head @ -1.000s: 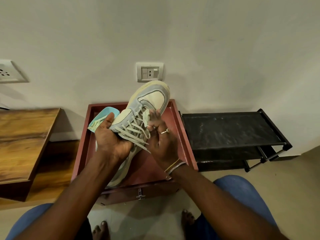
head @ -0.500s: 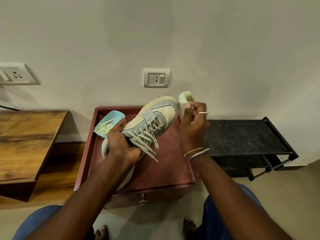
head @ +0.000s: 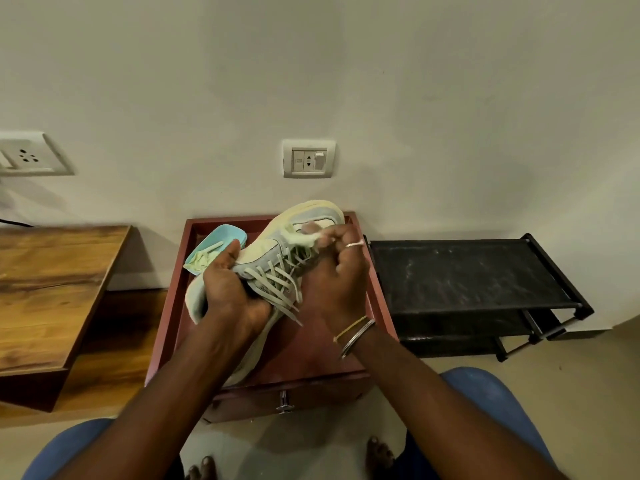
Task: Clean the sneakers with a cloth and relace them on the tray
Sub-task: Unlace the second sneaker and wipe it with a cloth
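A pale cream and grey-blue sneaker [head: 277, 244] with loose grey laces is held above the dark red tray [head: 379, 299], toe pointing up toward the wall. My left hand [head: 228, 292] grips it round the heel and ankle. My right hand [head: 337, 271] pinches a small pale green cloth [head: 304, 239] and presses it against the upper near the toe box. A second sneaker [head: 247, 358] lies on the tray under my left forearm, mostly hidden.
A light blue dish [head: 216, 247] holding pale strips sits in the tray's back left corner. A wooden table [head: 52, 289] stands left, a black shoe rack [head: 467, 271] right. The wall with sockets rises close behind. My knees and bare feet are below.
My right hand, lifted off to the right of the toe half a second ago, has come back down with the cloth onto the shoe's upper. The left hand's hold is unchanged.
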